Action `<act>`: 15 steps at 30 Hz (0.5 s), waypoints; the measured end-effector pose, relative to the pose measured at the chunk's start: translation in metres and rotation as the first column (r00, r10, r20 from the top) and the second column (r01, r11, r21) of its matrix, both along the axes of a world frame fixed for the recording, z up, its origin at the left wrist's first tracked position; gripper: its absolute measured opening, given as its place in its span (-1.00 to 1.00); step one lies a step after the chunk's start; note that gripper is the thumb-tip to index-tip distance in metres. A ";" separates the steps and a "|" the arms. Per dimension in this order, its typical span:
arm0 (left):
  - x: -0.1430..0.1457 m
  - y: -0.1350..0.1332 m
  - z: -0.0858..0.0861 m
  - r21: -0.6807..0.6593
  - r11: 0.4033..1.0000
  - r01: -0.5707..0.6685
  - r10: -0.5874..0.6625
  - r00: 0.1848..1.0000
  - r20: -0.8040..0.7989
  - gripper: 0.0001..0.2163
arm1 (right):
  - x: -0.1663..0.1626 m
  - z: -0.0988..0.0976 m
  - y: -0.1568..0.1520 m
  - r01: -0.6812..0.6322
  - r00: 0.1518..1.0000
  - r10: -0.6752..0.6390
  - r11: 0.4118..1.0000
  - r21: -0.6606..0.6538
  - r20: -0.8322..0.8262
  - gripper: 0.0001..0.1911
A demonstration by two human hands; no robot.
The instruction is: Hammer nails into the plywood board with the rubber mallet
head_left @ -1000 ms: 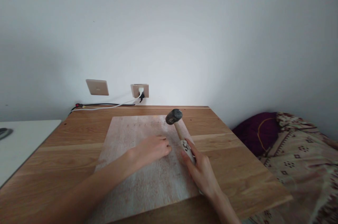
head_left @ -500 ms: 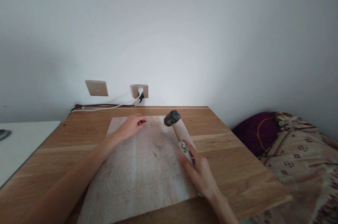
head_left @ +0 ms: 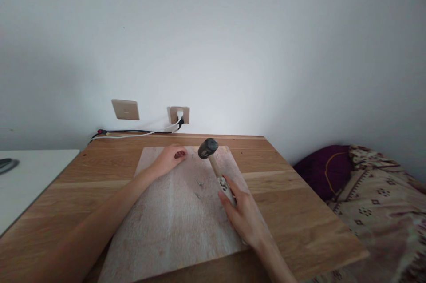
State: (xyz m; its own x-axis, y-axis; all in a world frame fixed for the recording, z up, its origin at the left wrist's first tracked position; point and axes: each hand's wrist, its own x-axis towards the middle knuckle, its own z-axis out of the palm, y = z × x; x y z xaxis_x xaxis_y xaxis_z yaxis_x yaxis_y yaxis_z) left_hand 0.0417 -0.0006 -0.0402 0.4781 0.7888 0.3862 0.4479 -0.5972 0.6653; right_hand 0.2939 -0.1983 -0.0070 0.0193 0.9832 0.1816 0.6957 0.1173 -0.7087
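Observation:
My right hand (head_left: 244,212) is wrapped round the pale patterned grip of a hammer (head_left: 208,148). The hammer's dark head is raised over the far part of a whitish wooden board (head_left: 159,229), tilted toward the left. My left hand (head_left: 170,157) rests at the board's far left with its fingers curled together; what they pinch, if anything, is too small to make out. Several small thin nails (head_left: 199,182) lie near the middle of the board. Another small nail-like piece (head_left: 192,156) shows just right of my left fingertips.
The board lies on a wooden table (head_left: 286,203) against a white wall. Black and white cables (head_left: 140,133) run along the table's back edge to a wall socket (head_left: 179,115). A white surface (head_left: 33,181) adjoins on the left; patterned bedding (head_left: 379,198) and a purple cushion (head_left: 322,169) are on the right.
My right hand and the hammer have moved a little to the left, toward my left hand. The left hand stays in nearly the same place on the board. The view has shifted slightly.

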 end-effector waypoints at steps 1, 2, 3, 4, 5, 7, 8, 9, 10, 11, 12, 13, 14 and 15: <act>0.000 0.000 0.000 -0.013 1.000 -0.004 0.004 1.000 0.006 -0.93 | -0.004 0.002 0.003 -0.021 1.000 0.021 1.000 0.001 0.005 -0.50; 0.000 0.000 0.000 -0.031 0.999 -0.007 0.007 1.000 0.013 -0.91 | -0.008 0.003 0.007 -0.045 0.999 0.045 0.999 0.003 0.003 -0.52; 0.000 -0.001 0.000 -0.052 0.999 -0.011 0.012 1.000 0.021 -0.89 | -0.012 0.003 0.011 -0.068 0.998 0.068 0.998 0.005 -0.003 -0.52; 0.000 -0.001 0.000 -0.073 0.997 -0.013 0.016 1.000 0.028 -0.85 | -0.017 0.003 0.016 -0.087 0.996 0.087 0.996 0.007 -0.009 -0.51; 0.000 -0.002 0.000 -0.092 0.996 -0.016 0.019 0.999 0.033 -0.81 | -0.021 0.002 0.019 -0.100 0.995 0.100 0.995 0.006 -0.013 -0.51; 0.000 -0.002 0.001 -0.118 0.993 -0.026 0.031 0.999 0.041 -0.76 | -0.028 0.000 0.025 -0.110 0.994 0.110 0.994 0.002 -0.003 -0.48; 0.000 -0.002 0.001 -0.123 0.992 -0.031 0.037 0.998 0.042 -0.76 | -0.031 -0.002 0.027 -0.113 0.994 0.113 0.994 -0.002 0.012 -0.48; 0.000 -0.001 0.000 -0.122 0.992 -0.039 0.045 0.998 0.042 -0.76 | -0.034 -0.003 0.028 -0.116 0.993 0.116 0.993 -0.006 0.030 -0.48; 0.000 -0.001 0.000 -0.118 0.992 -0.048 0.053 0.998 0.042 -0.75 | -0.036 -0.003 0.029 -0.119 0.992 0.119 0.993 -0.010 0.046 -0.48; 0.000 0.000 -0.001 -0.115 0.992 -0.057 0.062 0.997 0.042 -0.75 | -0.038 -0.004 0.029 -0.122 0.991 0.123 0.992 -0.011 0.059 -0.48; 0.001 0.001 -0.002 -0.115 0.991 -0.062 0.067 0.997 0.042 -0.73 | -0.039 -0.004 0.029 -0.126 0.990 0.126 0.992 -0.011 0.067 -0.49; 0.001 0.002 -0.003 -0.119 0.991 -0.064 0.069 0.997 0.044 -0.72 | -0.040 -0.004 0.029 -0.130 0.989 0.130 0.991 -0.009 0.073 -0.49; 0.000 0.003 -0.004 -0.125 0.990 -0.063 0.070 0.996 0.048 -0.69 | -0.040 -0.004 0.029 -0.132 0.988 0.132 0.991 -0.003 0.077 -0.48; 0.000 0.004 -0.004 -0.132 0.990 -0.057 0.064 0.997 0.050 -0.67 | -0.039 -0.004 0.029 -0.132 0.988 0.132 0.991 0.001 0.081 -0.48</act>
State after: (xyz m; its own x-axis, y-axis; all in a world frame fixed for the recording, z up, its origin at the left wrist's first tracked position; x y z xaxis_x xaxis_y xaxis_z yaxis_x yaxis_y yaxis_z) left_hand 0.0417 0.0031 -0.0446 0.4089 0.8612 0.3018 0.4421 -0.4762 0.7601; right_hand 0.2548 -0.1689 -0.0110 -0.1254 0.9749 0.1838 0.7286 0.2162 -0.6499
